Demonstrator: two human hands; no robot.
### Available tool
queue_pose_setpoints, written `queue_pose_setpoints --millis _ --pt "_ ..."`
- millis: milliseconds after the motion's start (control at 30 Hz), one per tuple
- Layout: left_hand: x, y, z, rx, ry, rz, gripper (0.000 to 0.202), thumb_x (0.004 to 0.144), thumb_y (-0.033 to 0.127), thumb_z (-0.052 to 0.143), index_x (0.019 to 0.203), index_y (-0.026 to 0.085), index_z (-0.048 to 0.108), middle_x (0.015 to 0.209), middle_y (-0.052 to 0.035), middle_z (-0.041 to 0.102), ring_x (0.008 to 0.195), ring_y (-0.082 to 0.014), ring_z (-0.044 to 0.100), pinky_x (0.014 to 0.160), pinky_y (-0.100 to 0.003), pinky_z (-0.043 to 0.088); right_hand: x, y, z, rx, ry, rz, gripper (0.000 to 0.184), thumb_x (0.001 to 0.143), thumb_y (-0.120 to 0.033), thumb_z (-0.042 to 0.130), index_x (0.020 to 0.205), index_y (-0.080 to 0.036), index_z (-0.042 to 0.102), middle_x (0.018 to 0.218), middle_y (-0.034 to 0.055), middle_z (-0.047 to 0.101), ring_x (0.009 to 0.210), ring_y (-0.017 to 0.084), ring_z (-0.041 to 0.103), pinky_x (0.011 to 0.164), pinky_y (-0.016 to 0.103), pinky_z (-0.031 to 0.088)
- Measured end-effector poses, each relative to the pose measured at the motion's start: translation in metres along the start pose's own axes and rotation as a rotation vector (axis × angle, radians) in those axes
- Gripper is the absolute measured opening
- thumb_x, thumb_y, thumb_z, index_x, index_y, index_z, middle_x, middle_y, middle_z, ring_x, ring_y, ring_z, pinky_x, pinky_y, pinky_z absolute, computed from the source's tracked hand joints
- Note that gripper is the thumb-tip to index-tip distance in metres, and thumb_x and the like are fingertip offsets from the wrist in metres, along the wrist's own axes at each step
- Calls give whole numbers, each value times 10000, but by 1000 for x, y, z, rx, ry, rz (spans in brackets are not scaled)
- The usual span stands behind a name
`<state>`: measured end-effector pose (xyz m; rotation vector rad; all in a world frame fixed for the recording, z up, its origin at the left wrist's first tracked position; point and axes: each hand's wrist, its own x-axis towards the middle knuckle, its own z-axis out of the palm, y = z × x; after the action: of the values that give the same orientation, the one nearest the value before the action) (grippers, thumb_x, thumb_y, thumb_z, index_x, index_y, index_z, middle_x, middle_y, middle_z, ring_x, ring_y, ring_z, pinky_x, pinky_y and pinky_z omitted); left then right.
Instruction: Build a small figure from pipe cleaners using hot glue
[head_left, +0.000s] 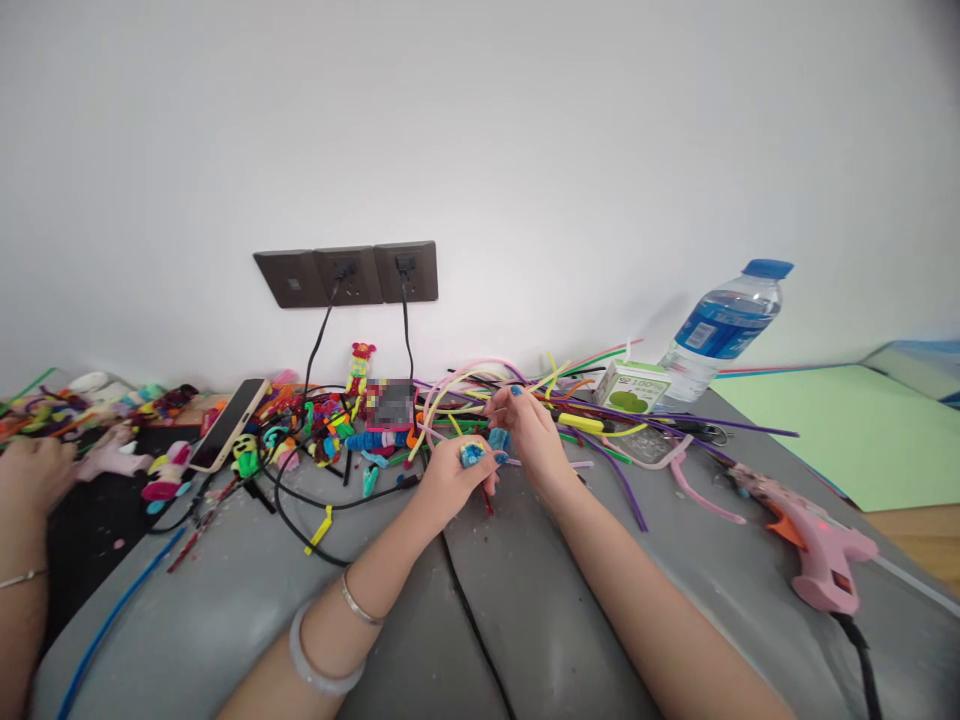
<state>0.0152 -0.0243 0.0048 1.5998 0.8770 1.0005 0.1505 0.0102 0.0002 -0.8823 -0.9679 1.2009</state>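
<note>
Leftmost, a co-worker's hand (36, 470) lies beside small, soft-looking figures (166, 478). Next, a flat, smooth phone (229, 425) rests aslant on the grey counter (555, 620). Centrally, the left hand (450, 478) pinches a small blue piece (472, 455) mottled with white, probably held up so its detail shows. Just beside, the right hand (531, 440) curls its fingers; whether it grips anything cannot be told. Beyond spread thin, bendy stems (750, 427). Rightmost, a hard pink glue gun (821, 560) lies well apart, perhaps for safety.
</note>
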Motion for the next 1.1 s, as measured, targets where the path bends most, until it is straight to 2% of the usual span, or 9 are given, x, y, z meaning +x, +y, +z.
queue_pose_setpoints --millis 133,233,333,533,733,833,1100 --pt "1 -1 -1 16 7 -4 451 796 575 625 620 181 493 480 49 476 477 -97 420 539 -236 345 0 0 1 12 -11 -19 383 778 -588 630 737 -208 604 698 3 629 582 129 537 585 274 443" --pt "2 -1 -2 17 13 0 511 639 575 765 575 178 451 518 54 446 508 -84 374 523 -232 298 -1 -1 1 44 -14 -36 367 795 -575 622 766 -210 609 677 3 624 603 137 543 586 271 447" --pt "2 2 -1 -8 -30 -45 549 498 514 859 576 181 430 532 54 452 515 -80 351 501 -228 271 -2 -2 2 56 -21 -38 373 801 -573 617 765 -202 613 651 4 614 606 139 543 576 268 447" --pt "-1 4 0 78 14 -36 355 678 343 737 597 179 433 559 68 388 543 -77 331 526 -221 263 -2 -2 2 40 -52 -49 374 820 -569 594 776 -197 604 636 1 604 576 133 534 560 270 448" --pt "0 -1 -1 161 22 -54 326 725 264 633 553 188 367 532 71 319 528 -77 283 524 -239 226 -2 -1 3 24 -35 -77 307 833 -524 599 810 -223 544 612 -28 594 550 131 527 542 263 435" --pt "0 0 -1 189 38 -41 355 748 259 582 534 196 305 521 67 272 523 -81 259 526 -250 214 -3 -4 3 9 -14 -105 267 839 -477 604 796 -229 516 607 -40 571 544 127 506 540 258 420" --pt "-1 11 -4 108 103 9 400 765 339 555 505 204 282 501 62 252 492 -80 251 512 -261 207 -5 -11 2 19 110 -188 157 844 -345 576 760 -218 537 593 -49 517 540 114 448 540 243 366"
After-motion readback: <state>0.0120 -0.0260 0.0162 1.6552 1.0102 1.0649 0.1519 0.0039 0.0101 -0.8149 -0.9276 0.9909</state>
